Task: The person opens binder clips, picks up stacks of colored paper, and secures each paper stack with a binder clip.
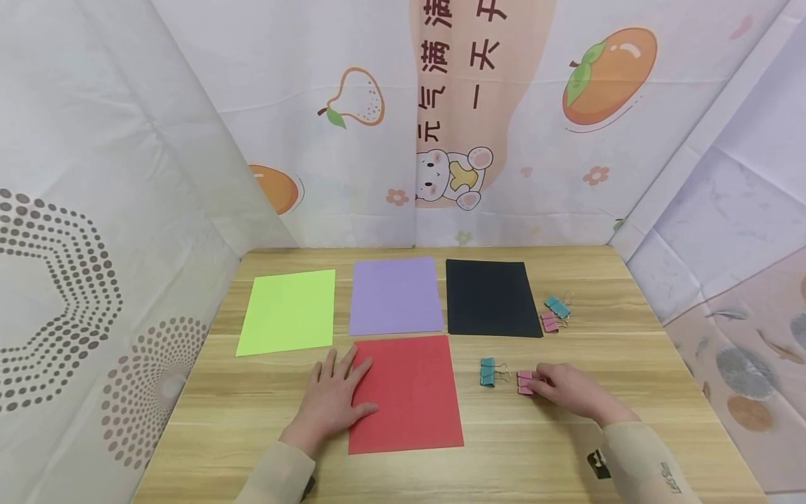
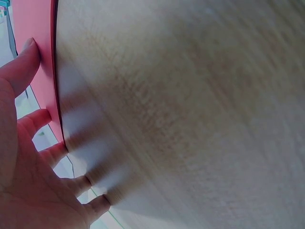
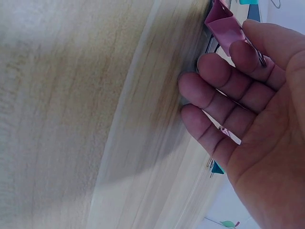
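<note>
- We see the left hand [image 1: 334,399] spread at the red sheet's 9 o'clock edge, fingers outstretched and grasping nothing; its thumb rests on the red sheet [image 1: 412,395].
- We see the right hand [image 1: 569,387] pinching the near pink clip [image 1: 525,382] by its wire handle, between thumb and forefinger; the other fingers are bent.
- We find that clip low over or on the worktop [image 1: 522,469], at 3 o'clock from the red sheet; we cannot tell whether it touches the wood.
- We see the near teal clip [image 1: 488,372] at 9 o'clock from the pinched one, between it and the red sheet, its wire handles pointing to 3 o'clock.
- Around the red sheet we count the purple sheet [image 1: 395,295] at 12 o'clock, the lime sheet [image 1: 287,311] at 10 and the black sheet [image 1: 493,298] between 1 and 2.
- At 1 o'clock from the right hand's clip, we see the far pink clip [image 1: 549,322] just beside the black sheet's 4 o'clock corner, with the far teal clip [image 1: 557,306] close by at its 1 o'clock.
- Behind the worktop we see a fruit-printed curtain [image 1: 378,161].
</note>
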Demonstrator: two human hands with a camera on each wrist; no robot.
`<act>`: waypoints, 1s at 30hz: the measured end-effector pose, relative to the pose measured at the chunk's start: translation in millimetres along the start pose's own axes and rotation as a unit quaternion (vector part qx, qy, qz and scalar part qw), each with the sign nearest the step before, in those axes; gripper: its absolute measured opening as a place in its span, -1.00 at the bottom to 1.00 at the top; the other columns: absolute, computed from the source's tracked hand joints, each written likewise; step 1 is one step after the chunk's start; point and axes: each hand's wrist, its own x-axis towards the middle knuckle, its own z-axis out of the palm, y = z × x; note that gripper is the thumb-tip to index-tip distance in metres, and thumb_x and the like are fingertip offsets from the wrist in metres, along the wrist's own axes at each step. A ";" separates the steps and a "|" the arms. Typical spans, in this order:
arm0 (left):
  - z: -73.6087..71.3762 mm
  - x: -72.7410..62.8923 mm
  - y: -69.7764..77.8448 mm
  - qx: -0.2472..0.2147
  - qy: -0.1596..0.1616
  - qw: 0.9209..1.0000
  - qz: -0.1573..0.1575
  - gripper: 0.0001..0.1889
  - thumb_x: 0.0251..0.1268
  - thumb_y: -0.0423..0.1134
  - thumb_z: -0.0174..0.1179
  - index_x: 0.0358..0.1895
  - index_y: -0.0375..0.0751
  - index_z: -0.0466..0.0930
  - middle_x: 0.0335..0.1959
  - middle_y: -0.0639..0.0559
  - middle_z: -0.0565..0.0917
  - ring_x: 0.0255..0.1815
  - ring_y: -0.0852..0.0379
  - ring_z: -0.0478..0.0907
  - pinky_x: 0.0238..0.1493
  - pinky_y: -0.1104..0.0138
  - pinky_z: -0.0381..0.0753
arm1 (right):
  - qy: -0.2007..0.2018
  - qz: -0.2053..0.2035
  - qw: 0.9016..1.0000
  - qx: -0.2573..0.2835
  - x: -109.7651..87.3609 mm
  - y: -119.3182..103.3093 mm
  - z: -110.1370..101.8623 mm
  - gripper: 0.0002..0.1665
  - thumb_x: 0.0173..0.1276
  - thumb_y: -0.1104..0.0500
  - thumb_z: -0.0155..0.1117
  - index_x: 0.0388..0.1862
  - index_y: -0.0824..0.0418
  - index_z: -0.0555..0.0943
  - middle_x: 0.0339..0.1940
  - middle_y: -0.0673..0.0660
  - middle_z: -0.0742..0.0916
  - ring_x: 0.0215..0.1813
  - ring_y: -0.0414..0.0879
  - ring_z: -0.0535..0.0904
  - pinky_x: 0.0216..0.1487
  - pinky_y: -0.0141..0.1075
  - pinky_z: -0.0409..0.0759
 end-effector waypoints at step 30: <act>-3.4 -1.9 1.0 -0.002 -0.004 1.000 -0.002 -0.10 0.24 0.36 0.27 0.58 0.04 0.28 0.64 -0.15 0.12 0.60 -0.47 -0.05 0.46 -0.33 0.06 | -0.010 0.018 1.000 -0.004 7.2 -5.7 0.5 -0.70 0.49 -0.01 0.29 -0.44 0.02 0.48 -0.60 -0.11 0.45 -0.50 -0.25 0.35 -0.42 -0.34 0.32</act>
